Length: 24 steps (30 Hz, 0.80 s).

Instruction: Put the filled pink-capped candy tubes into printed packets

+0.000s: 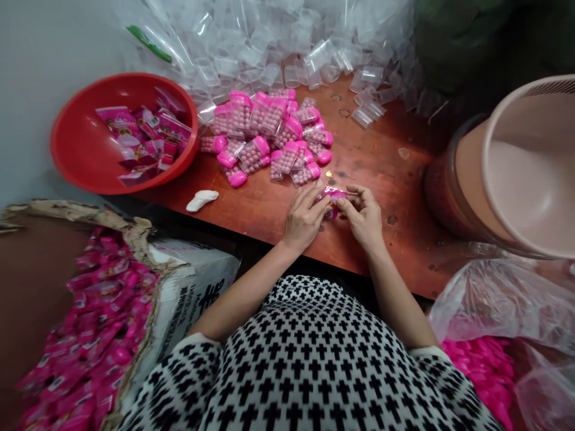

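Observation:
Between my two hands, over the front part of the reddish table [265, 212], is a small pink printed packet [335, 193]. My left hand [305, 215] grips its left side with bent fingers. On the right side, the thumb and fingers of my right hand [363, 215] close around it. Part of the packet is hidden by my fingers, so I cannot tell whether a container is inside. Just beyond my hands lies a heap of clear containers [269, 120] filled with pink balls and topped with pink caps.
A red bowl [76, 149] holds pink packets at the left. Empty clear tubes [269, 75] pile up at the back. Lower left is a carton [188, 293] of wrapped pink pieces; at right stand a beige basket [487, 155] and a bag of pink caps [480, 365]. A white crumpled piece [202, 200] lies near the edge.

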Each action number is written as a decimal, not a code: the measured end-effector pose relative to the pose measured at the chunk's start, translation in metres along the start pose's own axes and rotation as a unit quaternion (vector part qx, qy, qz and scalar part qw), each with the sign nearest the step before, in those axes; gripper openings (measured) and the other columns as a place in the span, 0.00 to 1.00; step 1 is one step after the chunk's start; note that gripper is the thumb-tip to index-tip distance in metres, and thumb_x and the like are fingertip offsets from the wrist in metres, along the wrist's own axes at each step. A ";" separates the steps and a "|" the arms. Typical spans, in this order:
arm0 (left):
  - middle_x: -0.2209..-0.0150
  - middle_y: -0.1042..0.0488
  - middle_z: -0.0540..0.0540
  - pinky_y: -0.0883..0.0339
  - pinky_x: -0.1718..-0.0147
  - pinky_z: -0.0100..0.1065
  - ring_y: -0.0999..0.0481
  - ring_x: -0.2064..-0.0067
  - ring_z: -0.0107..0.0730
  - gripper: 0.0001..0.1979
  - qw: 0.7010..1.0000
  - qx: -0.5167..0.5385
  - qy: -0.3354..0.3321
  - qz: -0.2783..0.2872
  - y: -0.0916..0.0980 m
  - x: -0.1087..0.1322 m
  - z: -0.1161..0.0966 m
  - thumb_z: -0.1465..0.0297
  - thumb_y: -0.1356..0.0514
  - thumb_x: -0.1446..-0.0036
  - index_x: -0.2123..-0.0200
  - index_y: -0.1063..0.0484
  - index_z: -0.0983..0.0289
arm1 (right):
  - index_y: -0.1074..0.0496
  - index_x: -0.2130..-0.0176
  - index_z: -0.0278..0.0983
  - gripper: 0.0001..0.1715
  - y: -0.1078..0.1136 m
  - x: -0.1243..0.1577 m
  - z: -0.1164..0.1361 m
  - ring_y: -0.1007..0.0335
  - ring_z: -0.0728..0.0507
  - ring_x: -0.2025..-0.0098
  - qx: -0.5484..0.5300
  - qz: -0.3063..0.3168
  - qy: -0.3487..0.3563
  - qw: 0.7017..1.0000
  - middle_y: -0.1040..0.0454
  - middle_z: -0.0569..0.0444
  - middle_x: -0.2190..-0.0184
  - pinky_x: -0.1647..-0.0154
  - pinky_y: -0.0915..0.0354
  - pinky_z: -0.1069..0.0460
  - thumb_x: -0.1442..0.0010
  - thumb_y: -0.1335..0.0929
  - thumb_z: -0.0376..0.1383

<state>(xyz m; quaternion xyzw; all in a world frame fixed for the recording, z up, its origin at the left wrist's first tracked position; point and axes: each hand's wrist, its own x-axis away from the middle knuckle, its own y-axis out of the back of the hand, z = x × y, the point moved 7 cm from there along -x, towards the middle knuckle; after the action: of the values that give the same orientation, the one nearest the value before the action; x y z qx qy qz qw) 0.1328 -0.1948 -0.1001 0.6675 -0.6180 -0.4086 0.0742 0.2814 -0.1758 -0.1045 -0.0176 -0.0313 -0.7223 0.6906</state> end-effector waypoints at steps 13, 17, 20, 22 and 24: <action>0.73 0.21 0.56 0.23 0.67 0.33 0.21 0.72 0.31 0.18 0.699 0.551 0.455 -0.015 0.029 0.034 0.022 0.63 0.25 0.63 0.74 0.22 0.70 | 0.30 0.61 0.38 0.17 -0.062 -0.020 0.038 0.36 0.51 0.77 0.138 0.177 0.040 0.974 0.30 0.62 0.78 0.74 0.39 0.55 0.45 0.29 0.47; 0.75 0.22 0.56 0.25 0.70 0.30 0.22 0.75 0.29 0.14 0.685 0.542 0.482 -0.066 0.042 0.046 0.034 0.67 0.25 0.62 0.76 0.23 0.71 | 0.30 0.59 0.38 0.22 -0.088 -0.039 0.062 0.27 0.41 0.63 0.338 0.040 0.159 0.927 0.26 0.52 0.70 0.60 0.32 0.47 0.43 0.30 0.52; 0.75 0.22 0.55 0.26 0.72 0.27 0.23 0.74 0.27 0.14 0.660 0.547 0.505 -0.107 0.049 0.054 0.041 0.69 0.25 0.62 0.76 0.24 0.71 | 0.34 0.51 0.33 0.33 -0.119 -0.054 0.065 0.28 0.32 0.53 0.401 0.012 0.164 0.901 0.25 0.42 0.62 0.55 0.33 0.40 0.43 0.31 0.55; 0.76 0.23 0.53 0.26 0.73 0.28 0.23 0.74 0.27 0.14 0.636 0.557 0.515 -0.139 0.054 0.058 0.046 0.69 0.25 0.60 0.75 0.26 0.70 | 0.36 0.48 0.29 0.34 -0.135 -0.063 0.060 0.29 0.29 0.50 0.442 0.017 0.134 0.887 0.27 0.35 0.58 0.54 0.33 0.37 0.42 0.31 0.53; 0.75 0.23 0.52 0.26 0.73 0.29 0.23 0.74 0.27 0.12 0.613 0.573 0.516 -0.169 0.059 0.059 0.050 0.70 0.27 0.56 0.75 0.27 0.70 | 0.37 0.47 0.28 0.31 -0.142 -0.071 0.056 0.29 0.28 0.50 0.477 0.024 0.107 0.872 0.28 0.32 0.55 0.53 0.34 0.35 0.40 0.31 0.47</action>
<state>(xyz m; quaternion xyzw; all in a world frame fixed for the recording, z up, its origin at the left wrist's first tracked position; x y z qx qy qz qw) 0.0499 -0.2404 -0.1235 0.7675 -0.4620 0.4358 -0.0873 0.1421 -0.0949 -0.0565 0.3901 -0.2974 -0.6003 0.6316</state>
